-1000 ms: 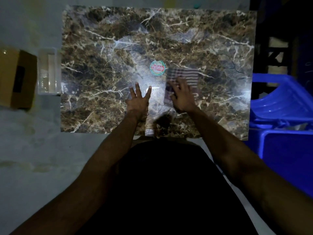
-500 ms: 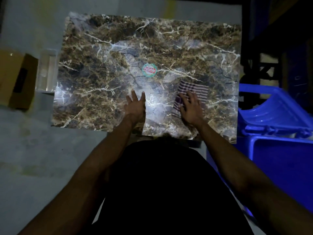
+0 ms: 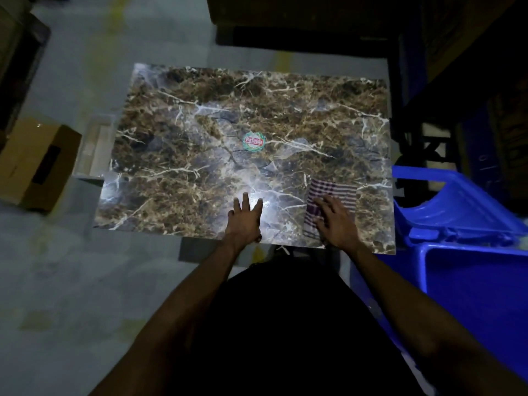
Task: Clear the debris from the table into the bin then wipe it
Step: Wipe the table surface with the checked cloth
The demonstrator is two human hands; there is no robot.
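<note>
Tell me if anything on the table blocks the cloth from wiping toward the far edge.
Only a round sticker near the middle, flat on the table. The right hand presses the cloth at the near right; nothing else shows.

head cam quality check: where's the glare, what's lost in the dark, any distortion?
Head view: a bright glare patch on the table sits just right of the left hand, washing out the marble pattern there; the room's far end and the person's torso are near black; the right hand on the striped cloth is dim but readable; wide-angle bending skews the table edges; the round sticker text is soft.
</note>
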